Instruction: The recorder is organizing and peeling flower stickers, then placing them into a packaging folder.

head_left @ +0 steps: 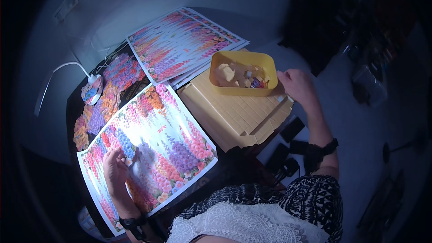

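Observation:
A large flower-patterned sheet (pixel 166 139) lies in front of me on the dark table. My left hand (pixel 114 168) rests on its lower left part, fingers curled, with a small piece at the fingertips. My right hand (pixel 297 85) reaches to the right edge of a tan sheet of small squares (pixel 238 117), fingers pinched on a small piece beside the yellow tray (pixel 243 60). The tray holds several loose tan and coloured pieces.
More flower prints (pixel 180 42) are stacked at the back. A dark flower canvas (pixel 103 103) lies at the left under a small white lamp (pixel 92 87). Dark small objects (pixel 288 144) lie at the right, and a black bag (pixel 315 22) sits beyond.

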`<move>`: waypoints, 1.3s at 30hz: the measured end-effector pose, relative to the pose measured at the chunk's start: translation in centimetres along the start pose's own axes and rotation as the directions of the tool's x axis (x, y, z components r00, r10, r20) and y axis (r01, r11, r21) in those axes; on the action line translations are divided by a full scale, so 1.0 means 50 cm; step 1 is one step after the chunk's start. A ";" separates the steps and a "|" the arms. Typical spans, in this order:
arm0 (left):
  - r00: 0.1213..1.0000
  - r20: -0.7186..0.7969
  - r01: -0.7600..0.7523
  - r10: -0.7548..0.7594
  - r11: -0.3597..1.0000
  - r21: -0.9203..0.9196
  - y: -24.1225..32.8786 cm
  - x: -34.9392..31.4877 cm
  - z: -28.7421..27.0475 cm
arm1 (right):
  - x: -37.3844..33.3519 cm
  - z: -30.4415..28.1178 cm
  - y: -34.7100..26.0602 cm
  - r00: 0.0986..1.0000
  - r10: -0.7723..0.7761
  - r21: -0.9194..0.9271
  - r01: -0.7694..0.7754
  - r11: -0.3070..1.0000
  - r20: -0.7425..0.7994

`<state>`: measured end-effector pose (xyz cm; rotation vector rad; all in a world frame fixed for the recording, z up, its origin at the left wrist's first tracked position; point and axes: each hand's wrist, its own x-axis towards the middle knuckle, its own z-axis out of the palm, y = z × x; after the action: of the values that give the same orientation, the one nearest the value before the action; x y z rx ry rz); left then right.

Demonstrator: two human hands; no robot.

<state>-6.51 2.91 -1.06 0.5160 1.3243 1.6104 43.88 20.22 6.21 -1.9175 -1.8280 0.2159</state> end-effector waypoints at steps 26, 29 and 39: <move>1.000 -0.022 -0.008 0.008 1.000 0.010 -0.008 0.006 -0.028 | 0.044 0.020 0.052 0.995 0.013 0.326 -0.045 0.944 0.099; 0.998 -0.038 0.039 -0.039 0.999 -0.017 -0.003 0.009 -0.024 | 0.014 0.009 0.099 0.995 0.042 0.253 -0.066 0.965 0.096; 0.999 -0.033 0.022 -0.022 1.000 0.007 -0.005 0.009 -0.032 | -0.037 0.010 0.147 0.997 0.045 0.221 -0.058 0.974 0.064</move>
<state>-7.87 2.45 -1.90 0.4799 1.3562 1.6020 50.09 18.57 2.16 -1.8195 -1.7118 0.4793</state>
